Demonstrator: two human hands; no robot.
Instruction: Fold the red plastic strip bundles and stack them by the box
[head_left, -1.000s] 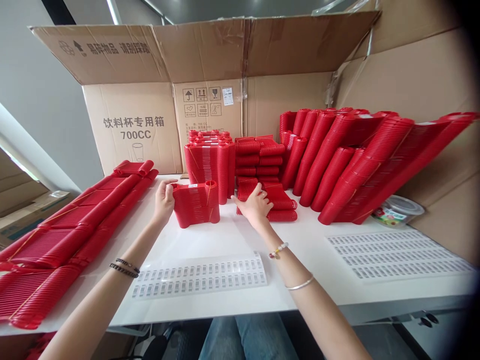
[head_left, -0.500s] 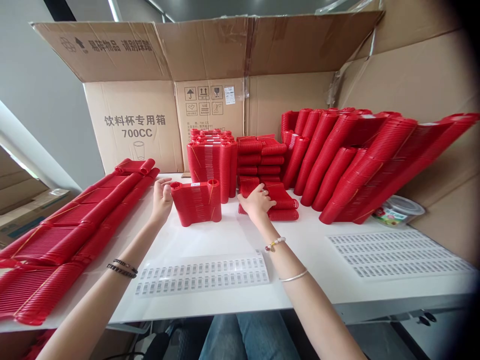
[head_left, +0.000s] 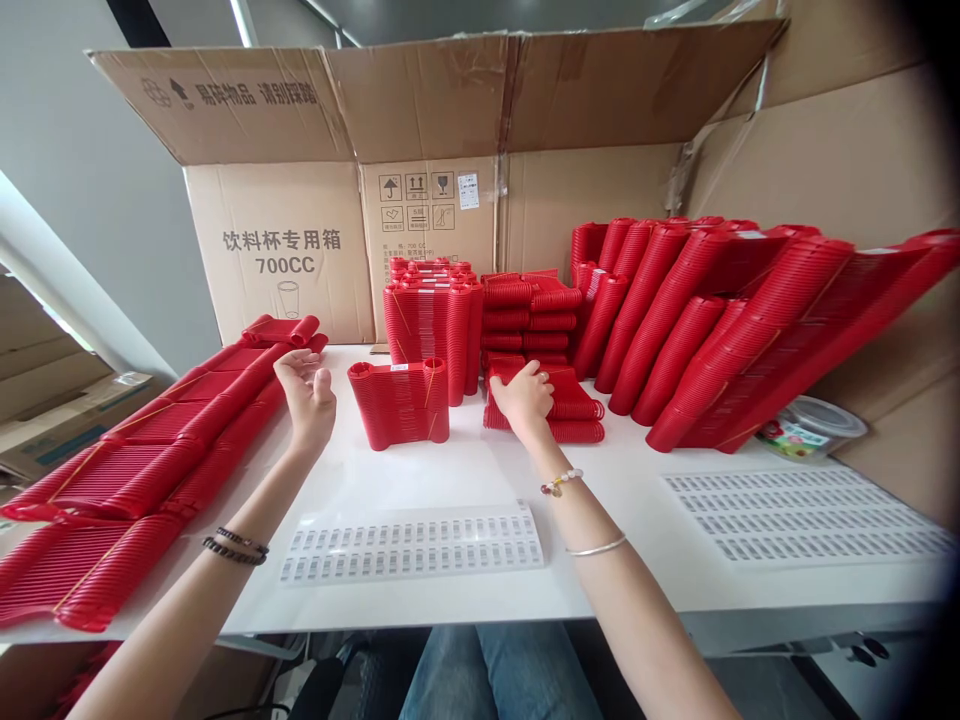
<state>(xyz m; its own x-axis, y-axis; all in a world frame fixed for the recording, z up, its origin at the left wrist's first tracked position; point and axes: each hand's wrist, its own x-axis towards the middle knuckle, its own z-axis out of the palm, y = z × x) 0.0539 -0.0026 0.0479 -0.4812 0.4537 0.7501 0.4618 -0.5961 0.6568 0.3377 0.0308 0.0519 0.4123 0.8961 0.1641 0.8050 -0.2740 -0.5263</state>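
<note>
My left hand (head_left: 306, 402) is in the air beside the long rows of red ribbed plastic bundles (head_left: 191, 400) on the left. Its fingers are loosely bent, the thumb apart, with nothing in them. A short red bundle (head_left: 401, 405) with two rolled sides and a small white label on top stands upright by itself to the right of that hand. My right hand (head_left: 525, 393) rests on a low pile of flat-lying red bundles (head_left: 577, 405), fingers spread; the undersides of its fingertips are hidden.
Upright red bundles (head_left: 427, 320) and a flat stack (head_left: 551, 322) stand behind. Taller red bundles (head_left: 667, 310) lean at right, near a clear round tub (head_left: 814, 425). Sticker sheets (head_left: 412, 545) lie on the white table (head_left: 600, 590). Cardboard (head_left: 285, 290) walls the back.
My left hand has moved left, away from the short upright bundle towards the long rows. My right hand stays on the low pile. The view has shifted slightly.
</note>
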